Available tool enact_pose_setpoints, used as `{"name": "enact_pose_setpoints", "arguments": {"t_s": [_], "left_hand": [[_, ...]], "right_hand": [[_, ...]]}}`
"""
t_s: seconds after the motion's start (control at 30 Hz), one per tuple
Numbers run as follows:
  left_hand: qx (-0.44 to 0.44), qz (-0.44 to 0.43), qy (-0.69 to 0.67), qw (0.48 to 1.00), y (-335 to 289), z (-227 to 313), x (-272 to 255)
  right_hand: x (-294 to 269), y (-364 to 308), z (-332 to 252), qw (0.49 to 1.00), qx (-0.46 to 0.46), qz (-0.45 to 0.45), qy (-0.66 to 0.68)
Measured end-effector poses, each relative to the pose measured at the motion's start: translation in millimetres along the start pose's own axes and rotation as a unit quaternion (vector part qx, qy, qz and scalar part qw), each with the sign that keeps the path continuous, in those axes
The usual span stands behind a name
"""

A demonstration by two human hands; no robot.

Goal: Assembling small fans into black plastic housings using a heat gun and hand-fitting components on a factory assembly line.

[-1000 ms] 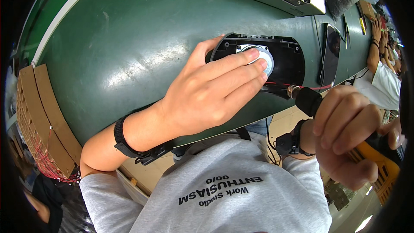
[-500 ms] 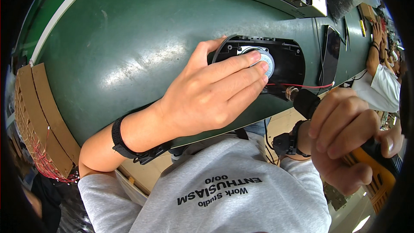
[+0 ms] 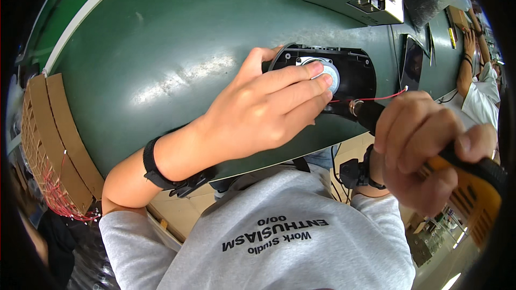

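Head view, black housing [image 3: 357,72] on the green tabletop [image 3: 177,32], under the left hand [image 3: 258,104], which holds its left end, fingers over a round silver disc [image 3: 335,75], right hand [image 3: 419,145] wrapped round a yellow-and-black power driver [image 3: 475,196], tip by the near edge.

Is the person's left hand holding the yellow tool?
No, the right hand grips the yellow tool; the left hand touches the round part.

Yellow-black power tool [image 3: 470,201]; black housing [image 3: 356,72]; red wire [image 3: 379,98]; green tabletop [image 3: 150,37]; mottled grey shirt [image 3: 269,268].
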State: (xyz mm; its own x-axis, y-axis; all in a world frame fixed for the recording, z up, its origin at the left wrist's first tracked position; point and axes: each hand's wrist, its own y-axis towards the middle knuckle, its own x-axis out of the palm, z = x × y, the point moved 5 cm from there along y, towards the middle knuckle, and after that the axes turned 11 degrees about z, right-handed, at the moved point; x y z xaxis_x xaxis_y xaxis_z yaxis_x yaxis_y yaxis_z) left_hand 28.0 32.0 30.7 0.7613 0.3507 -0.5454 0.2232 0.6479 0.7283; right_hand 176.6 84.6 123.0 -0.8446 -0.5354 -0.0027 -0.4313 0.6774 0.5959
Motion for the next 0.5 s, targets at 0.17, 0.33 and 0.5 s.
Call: {"name": "enact_pose_setpoints", "arguments": {"t_s": [0.17,0.33,0.5], "left_hand": [[0.021,-0.028,0.023,0.999,3,0,-10],[0.021,-0.064,-0.01,0.998,-1,-3,-9],[0.029,-0.033,0.035,0.998,-7,-1,-38]], "right_hand": [[4,-9,2,0.996,-0.018,0.075,0.04],[8,-6,3,0.984,-0.006,0.137,0.112],[-10,15,-28,0.978,-0.054,0.193,0.057]]}}
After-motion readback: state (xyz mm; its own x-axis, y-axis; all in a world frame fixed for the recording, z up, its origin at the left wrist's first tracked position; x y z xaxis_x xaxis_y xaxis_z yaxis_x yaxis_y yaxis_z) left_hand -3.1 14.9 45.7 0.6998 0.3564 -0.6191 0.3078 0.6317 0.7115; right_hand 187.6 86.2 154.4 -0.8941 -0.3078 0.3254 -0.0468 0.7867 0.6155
